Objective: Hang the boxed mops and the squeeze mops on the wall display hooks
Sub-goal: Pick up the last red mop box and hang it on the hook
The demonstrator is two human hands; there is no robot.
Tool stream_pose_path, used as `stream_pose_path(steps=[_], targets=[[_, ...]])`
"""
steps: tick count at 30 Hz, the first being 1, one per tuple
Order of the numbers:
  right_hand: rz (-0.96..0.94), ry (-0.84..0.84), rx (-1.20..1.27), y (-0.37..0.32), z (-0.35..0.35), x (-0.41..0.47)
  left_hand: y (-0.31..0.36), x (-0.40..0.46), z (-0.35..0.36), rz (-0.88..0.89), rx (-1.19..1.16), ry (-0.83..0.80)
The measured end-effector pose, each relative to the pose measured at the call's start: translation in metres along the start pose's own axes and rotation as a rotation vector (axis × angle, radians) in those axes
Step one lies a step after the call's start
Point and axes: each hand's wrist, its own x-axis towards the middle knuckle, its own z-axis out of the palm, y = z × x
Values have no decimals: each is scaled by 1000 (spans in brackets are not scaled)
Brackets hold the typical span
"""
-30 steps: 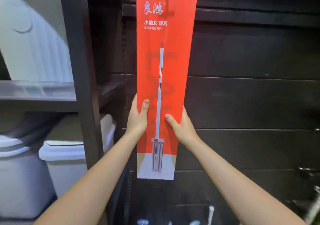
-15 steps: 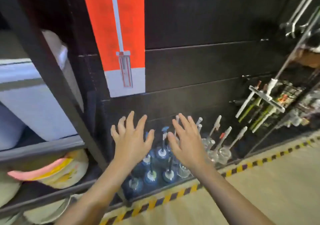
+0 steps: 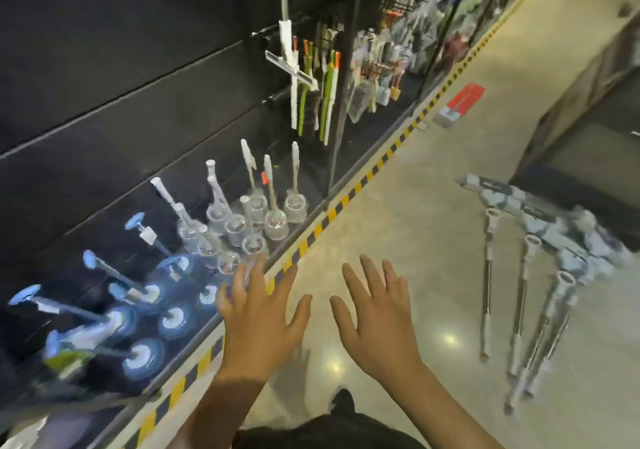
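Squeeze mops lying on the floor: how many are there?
3, though blur may hide another. The grey squeeze mops lie side by side on the floor at right: one nearest the shelves, one in the middle, one farthest right, heads pointing away.

Single view only, head-worn, wide-angle. Looks forward and steeply down along a shop aisle. Left hand (image 3: 258, 324) and right hand (image 3: 375, 317) sit close, low centre of frame. Black wall display (image 3: 114, 78) runs up the left side, near; floor (image 3: 398, 206) fills centre and right, receding to upper right. Edges bowed and blurred. No second view to overlap.
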Motion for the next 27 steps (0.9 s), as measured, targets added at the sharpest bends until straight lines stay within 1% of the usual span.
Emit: stream_pose_path(steps=[4,6,9,10,11,13,15,20,24,27], targets=[[139,-12,1,69,-14,-9,71,19,31,117,23,-52],[196,-31,31,94,-18,-11,97,25,42,169,10,-36],[276,-34,71,120,-18,-6,122,39,59,294,28,19],[308,-67,88,127,-16,0,127,46,65,312,38,9],[327,-84,105,135,-14,6,132,55,70,306,49,-33],[335,-78,134,154,-10,22,140,75,78,290,71,-100],[345,-94,142,180,-9,47,148,98,86,319,72,-118],[330,-46,90,242,-39,146,184,191,108,343,26,-124],[336,-30,60,285,-67,223,230,298,119,370,2,-137],[332,-30,1,323,-93,263,267,381,120,448,-19,-149]])
